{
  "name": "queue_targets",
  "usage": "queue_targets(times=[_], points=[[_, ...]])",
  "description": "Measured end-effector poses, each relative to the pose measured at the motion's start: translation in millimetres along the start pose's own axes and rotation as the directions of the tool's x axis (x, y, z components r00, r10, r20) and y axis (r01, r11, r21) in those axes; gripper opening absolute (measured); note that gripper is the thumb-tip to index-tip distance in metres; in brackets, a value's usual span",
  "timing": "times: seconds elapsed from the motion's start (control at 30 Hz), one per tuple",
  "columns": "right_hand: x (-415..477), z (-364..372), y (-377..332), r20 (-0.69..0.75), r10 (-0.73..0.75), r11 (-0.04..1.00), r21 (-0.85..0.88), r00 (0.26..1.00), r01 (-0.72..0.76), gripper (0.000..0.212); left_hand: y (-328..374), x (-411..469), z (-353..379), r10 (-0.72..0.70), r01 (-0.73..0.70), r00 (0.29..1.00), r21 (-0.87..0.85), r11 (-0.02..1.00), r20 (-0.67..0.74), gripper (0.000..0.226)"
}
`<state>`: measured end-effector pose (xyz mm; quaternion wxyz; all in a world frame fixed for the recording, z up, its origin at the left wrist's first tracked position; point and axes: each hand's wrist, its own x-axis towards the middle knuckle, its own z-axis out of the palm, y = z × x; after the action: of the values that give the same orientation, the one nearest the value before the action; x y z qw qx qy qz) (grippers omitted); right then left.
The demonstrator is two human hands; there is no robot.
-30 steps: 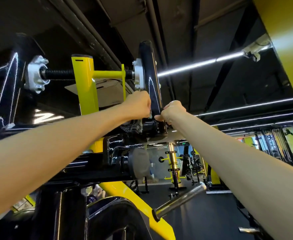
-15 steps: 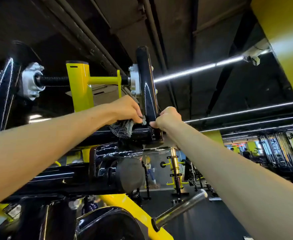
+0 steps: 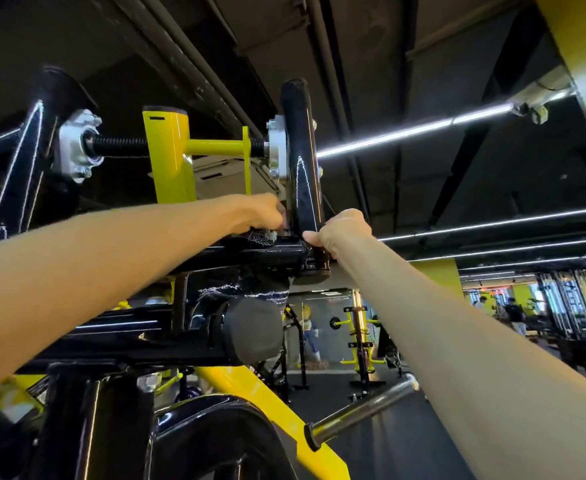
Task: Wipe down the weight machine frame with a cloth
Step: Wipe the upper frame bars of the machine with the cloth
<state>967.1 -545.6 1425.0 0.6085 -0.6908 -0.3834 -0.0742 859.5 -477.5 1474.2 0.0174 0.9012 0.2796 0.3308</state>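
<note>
Cloth [image 3: 262, 238], dark and mesh-like, is sitting bunched on top of the black crossbar [image 3: 215, 257] of the weight machine frame [image 3: 111, 337], right in the corner where that bar is meeting the black upright post [image 3: 302, 161]. We are pressing it there with our left grip [image 3: 262, 213], fingers curled down and clenched on it, so only a frayed edge is showing beneath the knuckles. Our right grip [image 3: 340, 230] is wrapping round the lower end of the same post from the other side, thumb lying across its front face, grasping it just above its capped foot. Our two arms are reaching up and forward, well apart near us and almost meeting at the post.

Left of the post, a yellow column [image 3: 168, 157] is standing upright, and a black threaded rod [image 3: 118, 144] is running from it to a silver bracket [image 3: 77, 147] at the frame's left edge. Under the crossbar a round black pad [image 3: 253, 330] is facing us. Lower right, a steel peg [image 3: 360, 414] is jutting out beside a yellow beam [image 3: 250, 393]. Long light strips [image 3: 405, 131] are glowing overhead.
</note>
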Motion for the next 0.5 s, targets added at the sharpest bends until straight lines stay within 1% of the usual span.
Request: queue_targets(times=[0.03,0.1,0.13,0.2,0.27,0.3,0.33,0.37,0.4,0.43,0.47,0.5], points=[[1,1,1,-0.012,-0.01,1.0,-0.03,1.0,0.01,0.058,1,-3,-2,0.0,0.0,1.0,-0.019,1.0,0.0,0.019],[4,-1,1,0.009,0.011,0.999,0.053,1.0,-0.012,0.059,2,-10,-5,0.016,-0.017,1.0,-0.09,0.996,-0.016,0.011],[4,-4,-2,0.049,0.034,0.995,0.097,0.998,-0.039,0.061,4,-16,-6,0.028,-0.032,0.999,-0.118,0.993,-0.036,0.006],[-1,-10,-5,0.121,0.101,0.985,0.127,0.988,-0.116,0.068,6,-23,-8,0.059,-0.069,0.995,-0.123,0.99,-0.086,0.009],[-4,-13,-9,0.154,0.11,0.982,0.133,0.982,-0.131,0.067,6,-32,-8,0.067,-0.087,0.989,-0.152,0.984,-0.132,0.011],[-5,-13,-9,0.182,0.11,0.977,0.161,0.977,-0.14,0.065,5,-35,-9,0.055,-0.092,0.983,-0.208,0.974,-0.178,0.01],[-6,-13,-9,0.192,0.109,0.973,0.178,0.975,-0.144,0.063,5,-37,-12,0.007,-0.082,0.964,-0.274,0.958,-0.266,0.009],[-4,-13,-8,0.213,0.099,0.973,0.185,0.972,-0.14,0.064,6,-35,-18,-0.087,-0.048,0.919,-0.328,0.944,-0.385,0.011],[-2,-12,-7,0.222,0.078,0.975,0.188,0.972,-0.122,0.065,7,-32,-24,-0.197,0.001,0.837,-0.359,0.933,-0.511,0.016],[-1,-11,-6,0.222,0.046,0.977,0.193,0.974,-0.09,0.064,7,-29,-29,-0.278,0.054,0.754,-0.366,0.929,-0.595,0.019],[-1,-10,-6,0.21,0.028,0.98,0.187,0.977,-0.068,0.061,9,-25,-33,-0.308,0.103,0.707,-0.338,0.935,-0.637,0.02],[-2,-10,-3,0.179,0.011,0.982,0.182,0.984,-0.044,0.057,13,-22,-31,-0.295,0.134,0.698,-0.285,0.949,-0.653,0.018]])
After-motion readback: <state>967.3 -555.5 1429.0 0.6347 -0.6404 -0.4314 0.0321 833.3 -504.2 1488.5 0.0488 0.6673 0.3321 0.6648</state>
